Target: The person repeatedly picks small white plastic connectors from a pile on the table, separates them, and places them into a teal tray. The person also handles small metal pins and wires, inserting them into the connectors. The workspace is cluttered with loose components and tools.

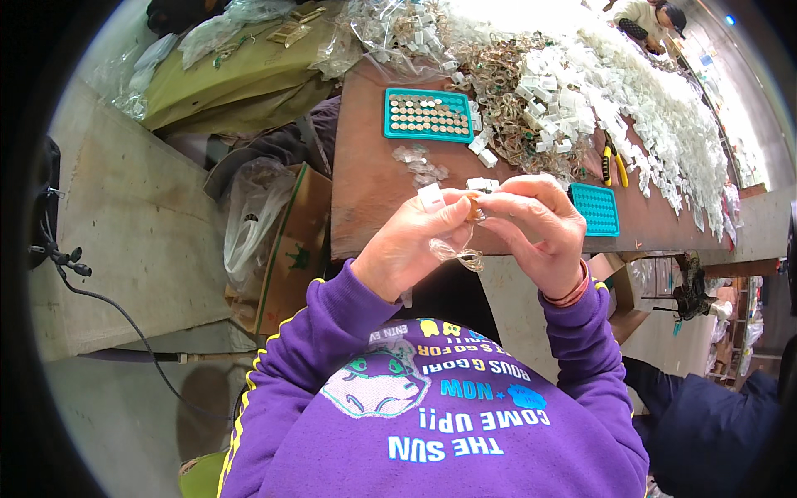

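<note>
Your left hand (pixel 413 246) pinches a small white box (pixel 430 196) and a clear bag (pixel 458 253); your right hand (pixel 538 228) pinches what looks like a small brown ring (pixel 474 209) between them. The teal tray (pixel 427 114) lies at eleven o'clock.

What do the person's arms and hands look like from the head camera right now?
Both hands, left hand and right hand, are bare, with no gloves. Both forearms wear purple sleeves with a thin yellow stripe showing along the left one. A reddish bracelet circles the right wrist.
</note>
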{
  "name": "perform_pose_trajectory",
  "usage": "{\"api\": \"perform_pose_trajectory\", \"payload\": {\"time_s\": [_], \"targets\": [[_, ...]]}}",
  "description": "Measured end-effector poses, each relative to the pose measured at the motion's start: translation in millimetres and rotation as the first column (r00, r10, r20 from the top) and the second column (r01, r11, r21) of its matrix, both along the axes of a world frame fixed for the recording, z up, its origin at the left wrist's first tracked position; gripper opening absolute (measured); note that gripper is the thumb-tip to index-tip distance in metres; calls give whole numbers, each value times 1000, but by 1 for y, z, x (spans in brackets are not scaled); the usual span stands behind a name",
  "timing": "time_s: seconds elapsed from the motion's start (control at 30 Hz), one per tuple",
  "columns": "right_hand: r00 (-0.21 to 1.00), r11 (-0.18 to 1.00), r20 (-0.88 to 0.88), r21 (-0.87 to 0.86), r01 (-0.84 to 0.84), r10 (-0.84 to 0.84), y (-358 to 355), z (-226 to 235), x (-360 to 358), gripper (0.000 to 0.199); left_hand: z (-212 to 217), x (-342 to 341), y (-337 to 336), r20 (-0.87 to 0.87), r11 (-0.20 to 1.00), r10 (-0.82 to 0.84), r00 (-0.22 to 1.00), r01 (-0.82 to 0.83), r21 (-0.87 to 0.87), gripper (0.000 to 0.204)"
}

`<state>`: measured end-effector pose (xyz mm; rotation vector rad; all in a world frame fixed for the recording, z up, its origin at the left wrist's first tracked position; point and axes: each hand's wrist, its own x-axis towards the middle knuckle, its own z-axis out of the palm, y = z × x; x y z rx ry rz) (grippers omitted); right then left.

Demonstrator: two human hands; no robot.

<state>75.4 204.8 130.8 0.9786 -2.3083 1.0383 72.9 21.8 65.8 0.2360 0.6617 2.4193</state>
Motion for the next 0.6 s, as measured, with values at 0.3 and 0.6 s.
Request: {"api": "perform_pose_trajectory", "payload": {"time_s": [0.3,0.6], "targets": [[1000,999,10,-31,18,-18,-3,-2,-1,21,10,3,-2,-40,1000,20,999,-20,15,30],[995,997,60,-14,77,-76,-7,2,5,18,12,8,0,-98,972,152,983,-167,-166,28]]}}
